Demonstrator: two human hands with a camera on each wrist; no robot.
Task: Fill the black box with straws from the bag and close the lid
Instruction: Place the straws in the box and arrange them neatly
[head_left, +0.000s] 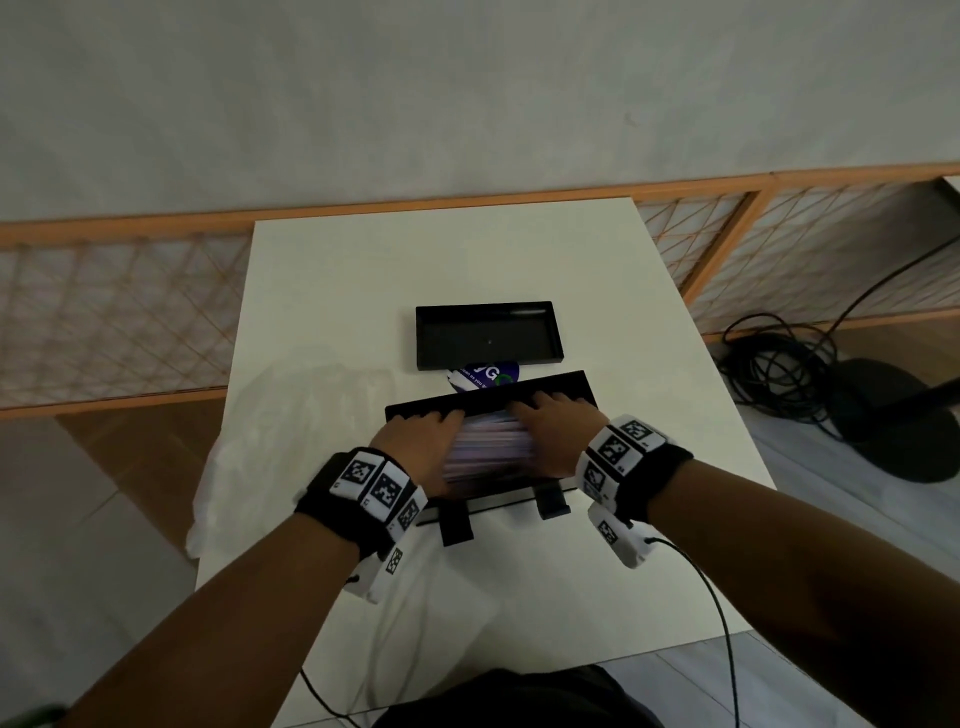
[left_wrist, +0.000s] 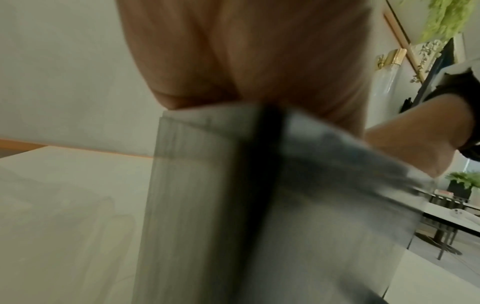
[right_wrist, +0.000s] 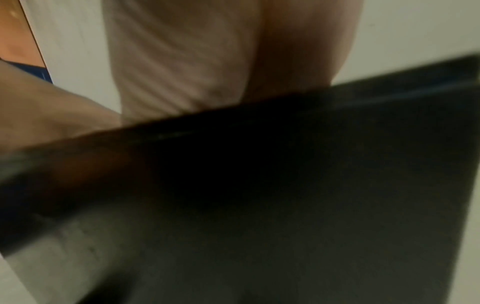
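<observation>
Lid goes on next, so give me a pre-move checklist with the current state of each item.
1. Straws inside the black box: ok, a bundle lies in it between the hands.
2. Straws level below the rim: cannot tell, blurred and partly covered by the hands.
3. Left hand and right hand off the box: not ok, both lie on the straws, fingers at the far wall.
4. Lid within reach: ok, it lies open side up just behind the box.
5. Path from lid to box: not ok, a blue-printed packet lies between them.
6. Bag away from box: ok, left of it.
</observation>
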